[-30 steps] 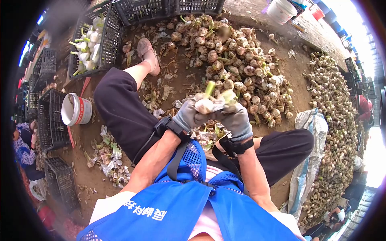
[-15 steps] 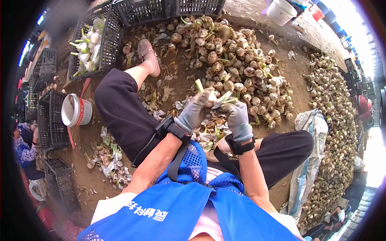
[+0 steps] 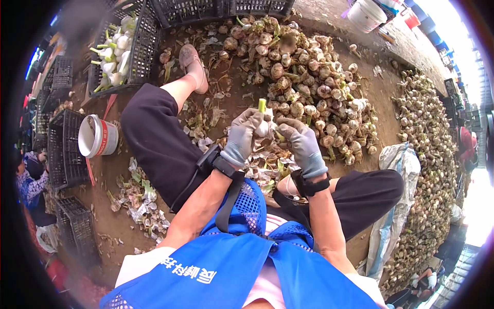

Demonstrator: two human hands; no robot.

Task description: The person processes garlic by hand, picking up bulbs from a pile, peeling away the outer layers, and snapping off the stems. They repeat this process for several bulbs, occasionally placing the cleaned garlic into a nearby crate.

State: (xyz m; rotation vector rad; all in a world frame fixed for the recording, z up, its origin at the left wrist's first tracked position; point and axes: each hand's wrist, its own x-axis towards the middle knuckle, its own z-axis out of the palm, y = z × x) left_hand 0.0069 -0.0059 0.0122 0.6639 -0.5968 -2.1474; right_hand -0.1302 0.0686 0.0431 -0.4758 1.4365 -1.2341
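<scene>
Held upright over my lap is a garlic bulb [image 3: 264, 129] with white skin and a short green stem. My left hand [image 3: 242, 136], in a grey glove, is closed on its left side. My right hand [image 3: 302, 144], gloved too, is just right of the bulb with its fingers curled in a pinch. A pale green strip of garlic husk [image 3: 280, 136] shows at those fingertips. Beyond both hands lies a heap of untrimmed garlic [image 3: 319, 87]. Loose peelings [image 3: 265, 167] cover the ground beneath the hands.
A black crate [image 3: 141, 56] at upper left holds cleaned white garlic [image 3: 116, 54]. Left of my knee stands a white bucket [image 3: 98, 136] beside more black crates [image 3: 67, 149]. A woven sack [image 3: 393, 195] and a long garlic pile [image 3: 427, 180] lie right. Other people sit at the edges.
The bulb has turned so its stem points up, and its white skin shows more. My right hand has drawn slightly away to the right, with the leafy strips no longer spread between the hands.
</scene>
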